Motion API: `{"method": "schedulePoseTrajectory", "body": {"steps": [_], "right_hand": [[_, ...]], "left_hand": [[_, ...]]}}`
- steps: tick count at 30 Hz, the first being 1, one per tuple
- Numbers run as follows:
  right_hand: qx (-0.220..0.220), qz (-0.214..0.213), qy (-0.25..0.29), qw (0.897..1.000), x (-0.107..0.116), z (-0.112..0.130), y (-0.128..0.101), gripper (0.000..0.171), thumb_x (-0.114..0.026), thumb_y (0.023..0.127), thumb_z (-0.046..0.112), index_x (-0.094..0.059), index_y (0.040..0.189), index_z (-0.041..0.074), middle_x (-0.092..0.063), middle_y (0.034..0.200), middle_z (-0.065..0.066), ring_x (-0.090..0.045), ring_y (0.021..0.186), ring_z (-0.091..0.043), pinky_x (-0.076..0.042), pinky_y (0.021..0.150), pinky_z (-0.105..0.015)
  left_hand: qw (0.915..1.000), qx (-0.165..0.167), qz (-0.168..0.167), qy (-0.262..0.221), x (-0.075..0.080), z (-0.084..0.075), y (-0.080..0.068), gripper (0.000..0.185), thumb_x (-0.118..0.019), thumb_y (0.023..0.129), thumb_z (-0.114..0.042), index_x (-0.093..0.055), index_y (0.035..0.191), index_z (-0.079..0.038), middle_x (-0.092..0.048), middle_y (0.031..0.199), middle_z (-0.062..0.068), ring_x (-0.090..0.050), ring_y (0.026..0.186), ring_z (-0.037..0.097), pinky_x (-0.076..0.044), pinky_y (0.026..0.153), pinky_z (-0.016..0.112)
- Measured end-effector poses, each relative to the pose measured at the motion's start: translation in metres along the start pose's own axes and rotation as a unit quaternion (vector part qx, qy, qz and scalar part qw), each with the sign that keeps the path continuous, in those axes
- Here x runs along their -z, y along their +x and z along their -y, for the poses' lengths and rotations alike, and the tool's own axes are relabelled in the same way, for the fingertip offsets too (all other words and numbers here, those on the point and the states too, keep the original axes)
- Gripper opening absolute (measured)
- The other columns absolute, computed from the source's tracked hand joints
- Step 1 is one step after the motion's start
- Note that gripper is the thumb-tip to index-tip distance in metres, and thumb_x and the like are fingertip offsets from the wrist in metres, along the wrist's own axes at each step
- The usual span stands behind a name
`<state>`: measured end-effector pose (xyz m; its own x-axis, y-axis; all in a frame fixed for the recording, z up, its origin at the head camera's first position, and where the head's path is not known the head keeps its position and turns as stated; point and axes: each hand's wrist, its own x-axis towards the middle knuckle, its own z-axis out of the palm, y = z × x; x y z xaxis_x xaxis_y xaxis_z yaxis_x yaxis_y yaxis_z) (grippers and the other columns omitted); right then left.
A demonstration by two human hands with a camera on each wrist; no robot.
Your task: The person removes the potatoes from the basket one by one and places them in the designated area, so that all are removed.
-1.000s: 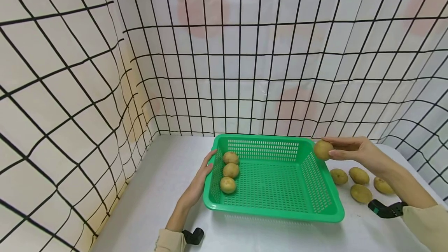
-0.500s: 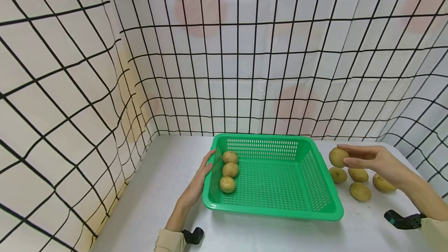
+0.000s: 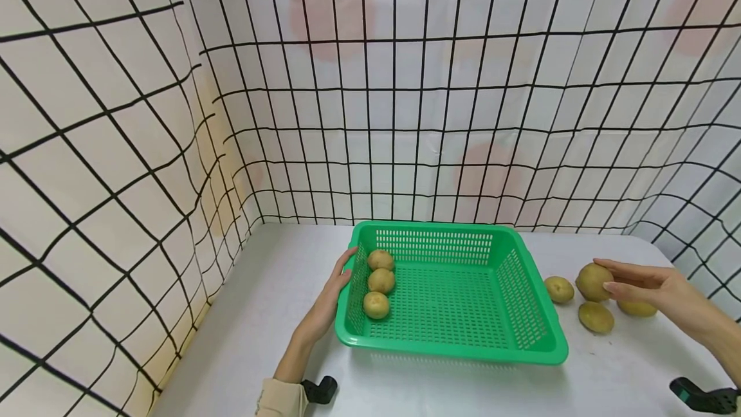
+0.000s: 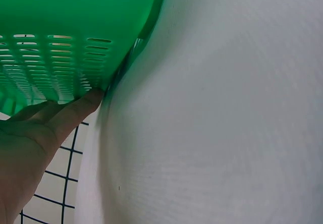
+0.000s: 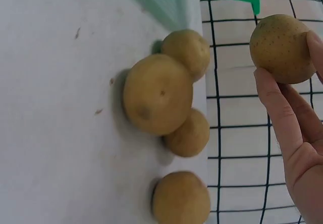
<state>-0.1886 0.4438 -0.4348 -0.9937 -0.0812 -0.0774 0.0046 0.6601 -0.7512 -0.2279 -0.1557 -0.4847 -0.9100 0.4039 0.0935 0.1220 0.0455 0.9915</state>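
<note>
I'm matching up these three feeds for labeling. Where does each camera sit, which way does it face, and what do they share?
Head: worn on the head, looking forward and down at the green basket, both forearms and hands in view.
Left wrist: low beside the left hand, facing the basket's perforated wall; fingers touch it.
Right wrist: behind the right hand, facing the potato it holds and loose potatoes on the table.
Shared: head and left wrist both show the basket and left hand; head and right wrist both show the held potato.

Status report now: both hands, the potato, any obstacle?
Left hand rests on basket wall. Right hand holds potato above loose potatoes, beside basket. Nothing in the way.
</note>
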Motion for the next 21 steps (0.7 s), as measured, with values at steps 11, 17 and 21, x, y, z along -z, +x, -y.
{"method": "schedulePoseTrajectory", "body": {"steps": [11, 17, 21], "right_hand": [[-0.058, 0.018, 0.004, 0.998, 0.012, -0.038, -0.021, 0.061, -0.064, 0.103, 0.038, -0.043, 0.159, 0.025, -0.048, 0.118, 0.049, -0.052, 0.101, 0.024, -0.046, 0.072, -0.015], [-0.096, 0.012, 0.047, 0.994, 0.015, -0.062, -0.027, 0.067, -0.069, 0.099, 0.041, -0.042, 0.158, 0.022, -0.048, 0.112, 0.047, -0.053, 0.096, 0.024, -0.056, 0.075, -0.019], [-0.102, 0.009, 0.068, 0.992, 0.013, -0.075, -0.03, 0.07, -0.07, 0.098, 0.041, -0.039, 0.158, 0.023, -0.048, 0.11, 0.046, -0.055, 0.095, 0.022, -0.061, 0.081, -0.025]], "left_hand": [[1.0, 0.006, -0.008, -0.001, -0.001, -0.001, 0.0, 0.052, -0.023, 0.113, -0.041, -0.015, 0.164, -0.037, -0.007, 0.174, 0.003, -0.008, 0.161, 0.034, -0.016, 0.123, 0.07], [1.0, 0.007, -0.006, -0.004, -0.001, -0.001, 0.0, 0.052, -0.023, 0.113, -0.04, -0.015, 0.164, -0.037, -0.008, 0.174, 0.004, -0.009, 0.16, 0.034, -0.017, 0.123, 0.07], [1.0, 0.006, -0.006, -0.002, -0.001, -0.002, 0.0, 0.052, -0.023, 0.113, -0.04, -0.015, 0.164, -0.036, -0.008, 0.174, 0.004, -0.009, 0.16, 0.034, -0.017, 0.123, 0.069]]}}
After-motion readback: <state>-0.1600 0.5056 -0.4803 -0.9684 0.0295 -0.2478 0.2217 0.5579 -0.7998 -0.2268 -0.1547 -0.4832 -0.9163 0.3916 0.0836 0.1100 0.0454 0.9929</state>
